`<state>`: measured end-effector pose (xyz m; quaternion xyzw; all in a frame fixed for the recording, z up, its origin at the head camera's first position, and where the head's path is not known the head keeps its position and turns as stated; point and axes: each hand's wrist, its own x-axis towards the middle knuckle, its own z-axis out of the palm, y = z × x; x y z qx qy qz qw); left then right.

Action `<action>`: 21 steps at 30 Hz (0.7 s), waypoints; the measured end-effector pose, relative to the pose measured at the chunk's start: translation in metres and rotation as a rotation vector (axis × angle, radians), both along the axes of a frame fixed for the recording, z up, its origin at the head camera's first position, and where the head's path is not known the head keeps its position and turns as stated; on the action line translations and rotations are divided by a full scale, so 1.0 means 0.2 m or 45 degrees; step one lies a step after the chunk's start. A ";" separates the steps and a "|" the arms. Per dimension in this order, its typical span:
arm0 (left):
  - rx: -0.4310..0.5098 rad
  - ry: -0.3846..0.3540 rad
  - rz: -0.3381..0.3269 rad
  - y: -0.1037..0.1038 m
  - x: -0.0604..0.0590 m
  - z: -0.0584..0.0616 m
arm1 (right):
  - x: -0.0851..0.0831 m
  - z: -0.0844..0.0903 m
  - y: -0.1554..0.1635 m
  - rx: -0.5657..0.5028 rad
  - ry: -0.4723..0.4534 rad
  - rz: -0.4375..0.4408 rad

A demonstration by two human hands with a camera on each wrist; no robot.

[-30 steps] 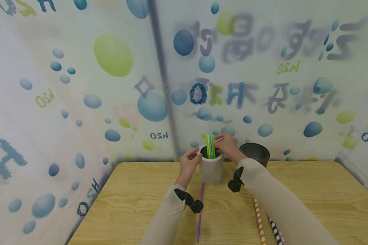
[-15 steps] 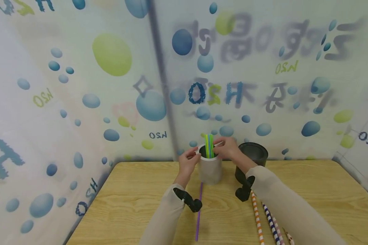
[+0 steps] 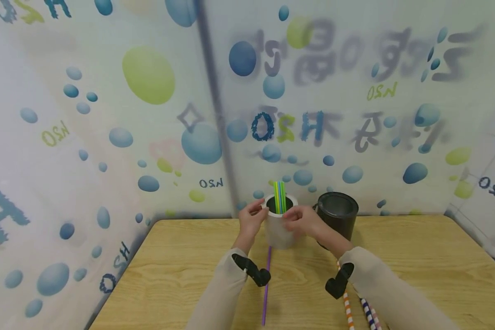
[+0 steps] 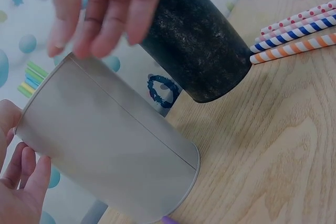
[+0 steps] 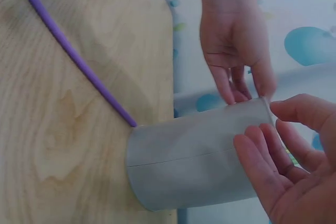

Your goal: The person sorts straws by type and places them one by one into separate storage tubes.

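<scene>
A pale grey-white can stands upright toward the back of the table, with several green, yellow and blue straws sticking out of it. My left hand holds the can at its left side, thumb at the rim and fingers against the wall, as the right wrist view shows. On the other side, my right hand hovers by the can's front right rim with relaxed fingers and nothing in them. The right wrist view has its fingers spread loosely over the can's side.
A black can stands right of the white one. Below my left wrist a purple straw lies on the wooden table. Striped and dotted paper straws lie in front of the black can. A patterned curtain hangs behind.
My right hand has let go of the straws and come down over the front right rim. Its forearm has shifted right and nearer. The left hand keeps its place at the can.
</scene>
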<state>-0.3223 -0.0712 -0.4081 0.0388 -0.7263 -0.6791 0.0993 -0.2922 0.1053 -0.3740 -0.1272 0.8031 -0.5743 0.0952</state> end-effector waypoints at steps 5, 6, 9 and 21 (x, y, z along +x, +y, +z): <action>-0.004 0.013 -0.007 0.00 0.00 -0.01 | 0.02 -0.09 0.00 -0.023 -0.039 -0.028; -0.004 0.015 -0.010 0.00 0.00 -0.01 | 0.02 -0.11 0.00 -0.024 -0.055 -0.036; -0.003 0.015 -0.011 0.00 0.00 -0.01 | 0.03 -0.16 -0.01 -0.008 -0.089 -0.041; -0.002 0.023 0.012 0.00 0.00 0.00 | 0.05 -0.36 -0.10 -0.131 -0.160 -0.120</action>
